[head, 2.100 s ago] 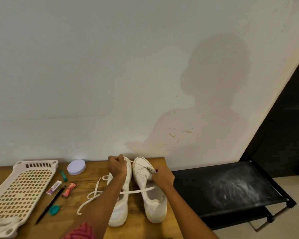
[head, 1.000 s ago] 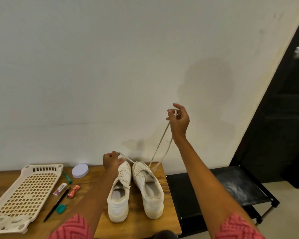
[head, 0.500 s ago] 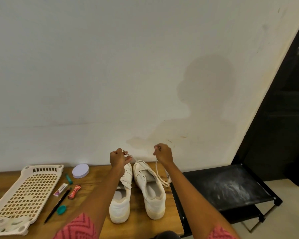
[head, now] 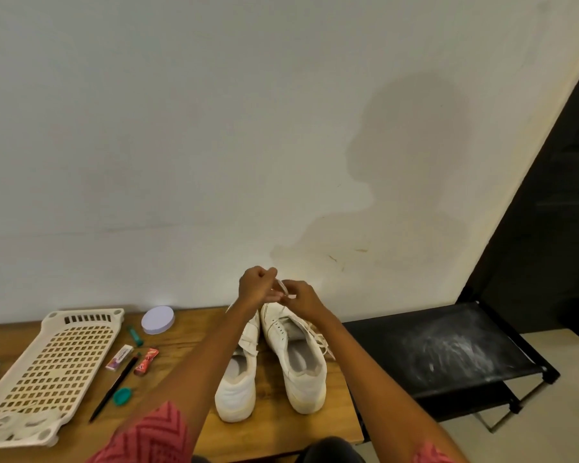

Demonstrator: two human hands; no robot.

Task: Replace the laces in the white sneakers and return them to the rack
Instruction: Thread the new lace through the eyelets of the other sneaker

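Up over the toes of the sneakers, both hands meet: left hand (head: 255, 285) has its fingers curled, pinching one bit of the white lace (head: 284, 289), and right hand (head: 301, 298) pinches it just beside. Right under them sits the right sneaker (head: 295, 355) with loose lace spilling off its far side, left sneaker (head: 238, 379) touching it, both on the wooden table (head: 188, 342). Further left of the hands: a purple lid (head: 157, 320), a pen (head: 114, 385), a cream plastic tray (head: 52, 369). Off to the right, the black rack (head: 448, 352).
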